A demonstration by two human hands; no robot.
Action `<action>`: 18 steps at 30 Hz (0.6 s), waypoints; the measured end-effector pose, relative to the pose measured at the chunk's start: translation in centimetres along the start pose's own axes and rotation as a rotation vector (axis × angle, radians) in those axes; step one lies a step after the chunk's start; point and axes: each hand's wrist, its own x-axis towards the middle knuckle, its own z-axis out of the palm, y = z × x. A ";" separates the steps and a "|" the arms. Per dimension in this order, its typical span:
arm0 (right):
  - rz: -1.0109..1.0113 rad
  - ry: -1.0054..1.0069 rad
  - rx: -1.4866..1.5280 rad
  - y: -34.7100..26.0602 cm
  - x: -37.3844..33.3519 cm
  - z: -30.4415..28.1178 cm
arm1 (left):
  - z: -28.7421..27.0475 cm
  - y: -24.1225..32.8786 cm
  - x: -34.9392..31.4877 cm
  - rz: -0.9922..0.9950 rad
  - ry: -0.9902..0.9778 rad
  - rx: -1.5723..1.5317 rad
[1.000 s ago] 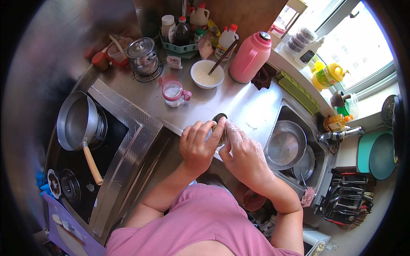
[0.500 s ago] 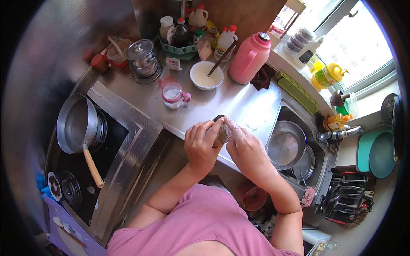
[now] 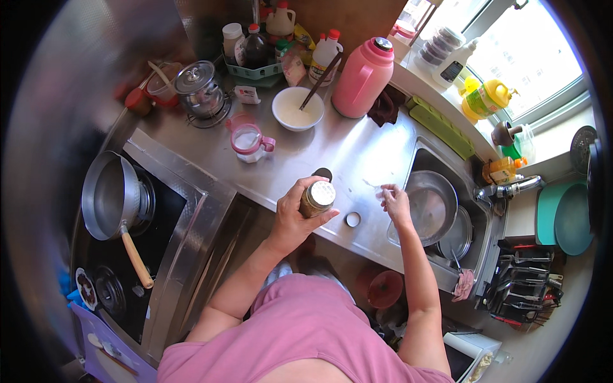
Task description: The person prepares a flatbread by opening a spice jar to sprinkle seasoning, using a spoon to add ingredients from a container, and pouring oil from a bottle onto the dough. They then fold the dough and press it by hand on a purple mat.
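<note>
My left hand (image 3: 295, 216) is wrapped round a small spice jar (image 3: 313, 205) with a white top, held upright in front of the counter's front edge. A dark round lid (image 3: 323, 173) shows just beyond my fingers; whether it is attached to the jar cannot be told. On the counter to the right of the jar lies a small round cap (image 3: 352, 219). My right hand (image 3: 396, 204) is above the counter by the sink's left edge, fingers pinched on a small scrap of clear plastic film (image 3: 381, 193).
A white bowl (image 3: 281, 106) with chopsticks, a pink-handled jar (image 3: 249, 142) and a pink thermos (image 3: 364, 78) stand farther back. The sink (image 3: 418, 159) at right holds a metal basin (image 3: 429, 216). At left, a wok (image 3: 105, 204) with a wooden handle sits on the stove.
My right hand has left the jar and moved right with the clear film. The jar now stands upright in my left hand, its white top showing. The cap on the counter has come into view.
</note>
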 end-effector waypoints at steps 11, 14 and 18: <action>0.104 -0.017 0.104 8.0 -0.7 1.6 | 2.0 -1.7 -0.7 -0.062 -0.144 -0.094; 0.062 -0.014 0.020 6.1 -2.0 1.3 | 2.0 -1.6 -0.9 -0.093 -0.198 -0.087; -0.361 0.241 -0.408 6.4 -2.4 0.4 | 2.8 -1.8 -1.2 -0.076 -0.203 -0.118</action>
